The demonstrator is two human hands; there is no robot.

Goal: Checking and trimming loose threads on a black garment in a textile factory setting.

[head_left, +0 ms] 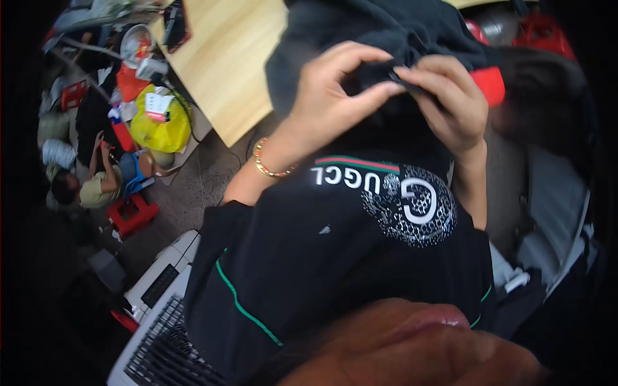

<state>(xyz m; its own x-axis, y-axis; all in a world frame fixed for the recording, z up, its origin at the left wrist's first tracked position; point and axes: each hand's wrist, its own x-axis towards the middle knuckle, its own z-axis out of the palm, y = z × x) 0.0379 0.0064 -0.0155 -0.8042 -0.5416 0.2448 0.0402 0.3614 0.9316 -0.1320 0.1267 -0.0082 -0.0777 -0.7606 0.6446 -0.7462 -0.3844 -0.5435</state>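
A heap of black cloth (373,29) spreads over the far edge of the table and hangs down in front of me. My left hand (328,90), with a gold and red bracelet at its wrist, pinches an edge of this cloth between thumb and forefinger. Close beside it, my right hand (450,96) is closed with its fingertips on the same black edge. Both sets of fingertips nearly meet there. Whether a small part sits between them is too dark to tell. Past my right hand shows a flat red piece (489,87).
The light wooden table (225,64) lies ahead, with a dark phone-like object (175,26) at its left. Further left are a yellow plastic bag (164,125), a red stool (134,212) and a seated person (96,186). A white appliance with a black grille (164,341) stands near left.
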